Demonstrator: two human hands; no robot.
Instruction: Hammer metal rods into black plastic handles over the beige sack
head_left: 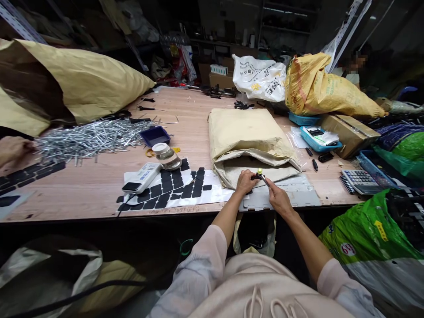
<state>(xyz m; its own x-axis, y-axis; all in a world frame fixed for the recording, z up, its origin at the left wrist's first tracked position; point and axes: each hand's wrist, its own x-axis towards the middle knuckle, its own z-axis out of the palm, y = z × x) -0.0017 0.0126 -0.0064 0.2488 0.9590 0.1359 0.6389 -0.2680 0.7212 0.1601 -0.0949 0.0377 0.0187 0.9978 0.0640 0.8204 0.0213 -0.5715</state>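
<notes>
At the table's front edge my left hand (245,181) is closed on a small black part (255,176), whose exact kind is too small to tell. My right hand (280,199) pinches a thin metal rod (266,180) that slants up to the black part. Where the two meet, a small yellow-green round piece (260,171) shows; I cannot tell which of them it belongs to. Just beyond both hands lies a large tan paper sack (245,128), its open mouth facing me. Beneath my hands is a grey sheet (291,194) on the table.
Left of me stand a lidded jar (167,158), a white power strip (142,177) and a dark blue tray (155,136). A heap of metal rods (89,137) lies farther left, beside another person's hand (15,152). A calculator (361,181) and a green bag (357,229) are at right.
</notes>
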